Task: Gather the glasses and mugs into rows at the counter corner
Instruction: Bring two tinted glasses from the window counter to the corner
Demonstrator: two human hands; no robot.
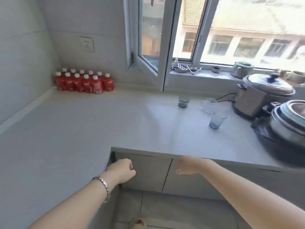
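L-shaped pale counter (99,123) seen from the head cam. Three pieces of glassware stood on its right stretch near the window: one greyish tumbler (183,101), one clear glass mug (208,104) with a handle on its left side, one bluish tumbler (217,119) nearest the counter edge. All three were upright and apart from each other, well away from the far left corner. That corner held red bottles (84,81) with white caps, twelve counted, packed in two rows against the wall. Two cookers with lids sat at far right: one steel pot cooker (260,95), one partly cut off (290,121). Left hand (123,169) was curled into a loose fist, holding nothing, below the counter edge, with a bracelet (104,183) on the wrist. Right hand (188,166) was blurred, fingers partly curled, empty, in front of the cabinet doors (148,171).
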